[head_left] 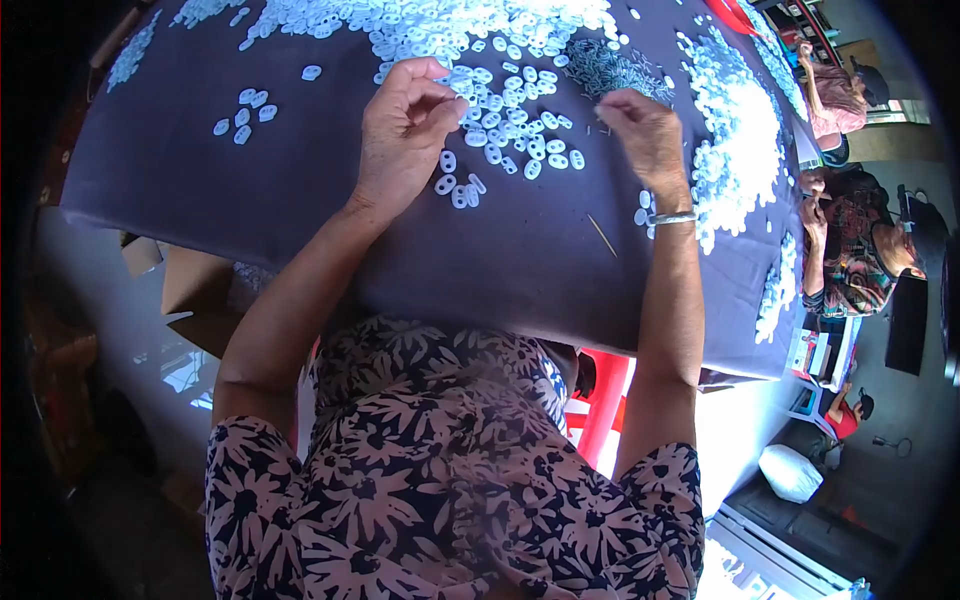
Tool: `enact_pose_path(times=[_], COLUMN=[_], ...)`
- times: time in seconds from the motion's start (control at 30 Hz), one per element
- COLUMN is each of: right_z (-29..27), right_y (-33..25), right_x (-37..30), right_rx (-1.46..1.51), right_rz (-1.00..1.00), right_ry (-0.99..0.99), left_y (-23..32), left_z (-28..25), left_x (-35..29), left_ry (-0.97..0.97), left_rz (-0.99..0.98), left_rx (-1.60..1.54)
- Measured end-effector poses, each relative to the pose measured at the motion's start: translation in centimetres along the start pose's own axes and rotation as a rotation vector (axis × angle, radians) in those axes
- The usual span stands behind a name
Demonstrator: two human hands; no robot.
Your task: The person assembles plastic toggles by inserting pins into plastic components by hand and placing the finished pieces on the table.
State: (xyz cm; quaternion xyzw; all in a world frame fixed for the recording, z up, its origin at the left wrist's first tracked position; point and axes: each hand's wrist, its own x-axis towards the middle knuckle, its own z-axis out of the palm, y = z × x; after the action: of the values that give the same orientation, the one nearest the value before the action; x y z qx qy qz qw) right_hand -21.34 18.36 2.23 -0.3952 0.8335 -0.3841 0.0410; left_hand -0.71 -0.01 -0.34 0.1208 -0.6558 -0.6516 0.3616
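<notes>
My left hand (408,130) is raised over the middle of the table with its fingers curled and thumb drawn in; whatever it pinches is too small to make out. Around its fingertips lie loose white oval plastic pieces (492,153), each with two holes. My right hand (645,138), a pale bangle (672,217) on its wrist, has its fingertips pressed together at the near edge of a heap of small dark grey pins (612,68). Anything between those fingertips is hidden. A few single pins lie just below them.
A dark cloth covers the table (300,200). White pieces are heaped along the far side (420,22) and at the right (738,130). Several sit apart at the left (242,118). A thin wooden stick (602,235) lies near the front edge. Other people (860,240) sit at the right.
</notes>
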Motion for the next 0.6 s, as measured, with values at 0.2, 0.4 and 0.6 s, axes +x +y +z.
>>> enact_pose_path(times=[0.2,0.4,0.6], right_z=[-1.9,-0.6,-0.7], right_y=[1.5,-1.2,-0.8], right_x=[0.1,0.1,0.1], right_rx=[-0.02,-0.163,-0.203], right_rz=[0.05,0.054,0.092], right_ry=[-0.144,-0.196,-0.247], left_y=[0.1,0.2,-0.5], left_z=[0.2,0.0,0.8], left_x=[0.0,-0.3,-0.2], left_ry=[-0.034,-0.04,-0.062], left_rz=[0.027,-0.031,-0.023], left_rx=[0.043,0.031,0.042])
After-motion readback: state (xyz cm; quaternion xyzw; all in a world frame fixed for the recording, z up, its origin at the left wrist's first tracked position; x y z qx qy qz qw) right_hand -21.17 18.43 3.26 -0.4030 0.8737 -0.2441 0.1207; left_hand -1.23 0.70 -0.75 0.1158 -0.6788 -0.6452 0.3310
